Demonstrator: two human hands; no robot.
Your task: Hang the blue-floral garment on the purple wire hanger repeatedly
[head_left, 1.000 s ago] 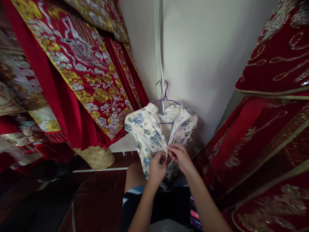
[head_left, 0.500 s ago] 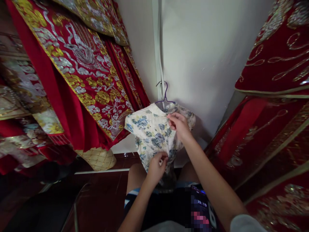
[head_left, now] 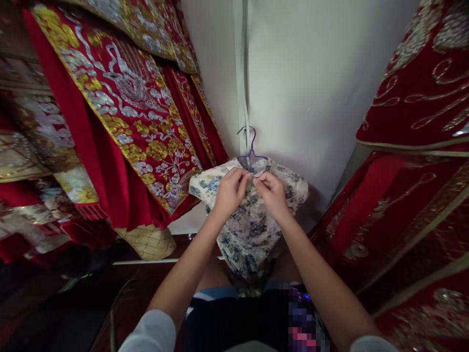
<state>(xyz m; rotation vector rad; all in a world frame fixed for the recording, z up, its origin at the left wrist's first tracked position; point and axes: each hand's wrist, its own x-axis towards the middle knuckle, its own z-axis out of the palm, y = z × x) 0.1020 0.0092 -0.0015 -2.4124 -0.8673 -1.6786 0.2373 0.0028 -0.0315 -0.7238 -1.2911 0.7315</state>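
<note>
A white short-sleeved dress (head_left: 249,230) with blue and yellow flowers hangs in front of me on a purple hanger (head_left: 252,146). At its neckline my left hand (head_left: 233,188) pinches the left side of the collar opening. Just beside it, my right hand (head_left: 270,191) pinches the other side, fingertips nearly meeting those of the left. Any fastener between the fingers is too small to make out. The lower part of the dress falls between my knees.
Red garments with gold and silver embroidery (head_left: 146,122) hang on the left. More red beaded garments (head_left: 414,107) hang on the right. A white strip (head_left: 242,73) runs down the wall (head_left: 311,63) behind the hanger. A partly blurred phone (head_left: 306,322) lies on my lap.
My left hand has risen from the middle of the dress front to the neckline. My right hand stays at the collar. The dress front now spreads wider.
</note>
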